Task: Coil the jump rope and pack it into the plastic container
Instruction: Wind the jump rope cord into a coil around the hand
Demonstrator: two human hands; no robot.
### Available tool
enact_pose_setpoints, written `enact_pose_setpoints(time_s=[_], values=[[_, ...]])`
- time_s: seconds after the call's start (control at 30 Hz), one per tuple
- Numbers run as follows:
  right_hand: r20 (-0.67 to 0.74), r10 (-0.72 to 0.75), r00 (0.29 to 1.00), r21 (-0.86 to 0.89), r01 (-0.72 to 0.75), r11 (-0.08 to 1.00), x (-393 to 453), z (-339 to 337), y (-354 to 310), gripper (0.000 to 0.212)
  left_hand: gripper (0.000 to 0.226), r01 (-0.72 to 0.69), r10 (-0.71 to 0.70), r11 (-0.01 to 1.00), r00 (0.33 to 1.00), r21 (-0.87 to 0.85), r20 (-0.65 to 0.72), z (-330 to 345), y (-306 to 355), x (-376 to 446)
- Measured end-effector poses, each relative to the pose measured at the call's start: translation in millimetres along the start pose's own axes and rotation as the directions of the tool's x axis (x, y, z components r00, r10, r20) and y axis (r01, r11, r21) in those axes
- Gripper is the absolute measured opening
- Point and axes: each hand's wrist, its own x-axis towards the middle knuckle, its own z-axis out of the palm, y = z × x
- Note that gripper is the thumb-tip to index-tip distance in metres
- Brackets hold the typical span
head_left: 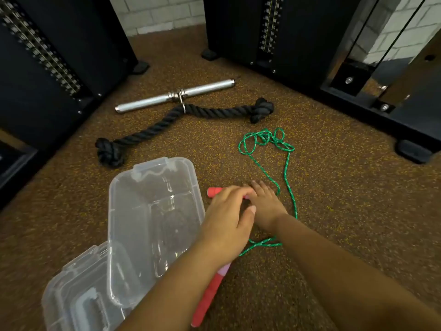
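The jump rope has a green cord and two red handles. The cord lies in a loose tangle on the floor, runs down past my right hand, and loops back under my wrists. My left hand is curled over one red handle, whose end sticks out to the left. My right hand lies beside it, fingers stretched flat at the handle's other end. The second red handle lies on the floor under my left forearm. The clear plastic container stands open just left of my hands.
The container's clear lid lies at the lower left against the box. A thick black knotted rope and a steel bar lie further back. Black gym machine frames stand on the left and right of the brown speckled floor.
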Motion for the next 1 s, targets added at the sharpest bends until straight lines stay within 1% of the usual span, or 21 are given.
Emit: enact_pose_setpoints(time_s=[0.07,0.1,0.2,0.27,0.33,0.43,0.53,0.7,0.87,1.0], values=[[-0.035,0.015,0.999,-0.057,-0.017,0.998,2,1,2,0.064,0.046,0.009,-0.009,1.000,1.000,-0.006,-0.004,2,2,1],[-0.062,0.011,0.998,-0.091,-0.016,0.996,1,4,3,0.061,0.046,0.002,-0.002,1.000,1.000,-0.001,-0.008,3,2,0],[-0.064,0.019,0.998,-0.145,-0.029,0.989,-6,4,0,0.041,0.047,-0.003,0.003,1.000,1.000,-0.014,-0.013,7,2,-3],[-0.054,0.040,0.998,-0.128,-0.047,0.991,-13,1,0,0.034,0.046,0.003,-0.003,1.000,1.000,-0.002,-0.011,7,0,-2],[-0.074,0.033,0.997,-0.065,-0.038,0.997,-20,-1,6,0.033,0.047,0.011,-0.011,1.000,1.000,0.011,-0.005,6,1,-4],[-0.104,-0.056,0.993,0.041,0.061,0.997,-36,-20,9,0.034,0.049,0.031,-0.032,0.999,0.999,0.042,0.012,4,4,-8],[-0.113,-0.175,0.978,0.024,0.178,0.984,-55,-50,7,0.037,0.051,0.036,-0.039,0.995,0.998,0.089,0.039,-3,12,-13],[-0.120,-0.309,0.944,-0.030,0.307,0.951,-97,-112,-12,0.038,0.064,0.030,-0.029,0.991,1.000,0.131,-0.011,-33,37,-26],[-0.184,-0.373,0.909,-0.061,0.368,0.928,-144,-158,-38,0.033,0.070,0.019,-0.017,0.987,1.000,0.162,-0.019,-68,71,-46],[-0.209,-0.366,0.907,-0.001,0.374,0.928,-184,-193,-59,0.035,0.071,0.006,0.000,0.986,0.999,0.164,-0.038,-95,101,-70]])
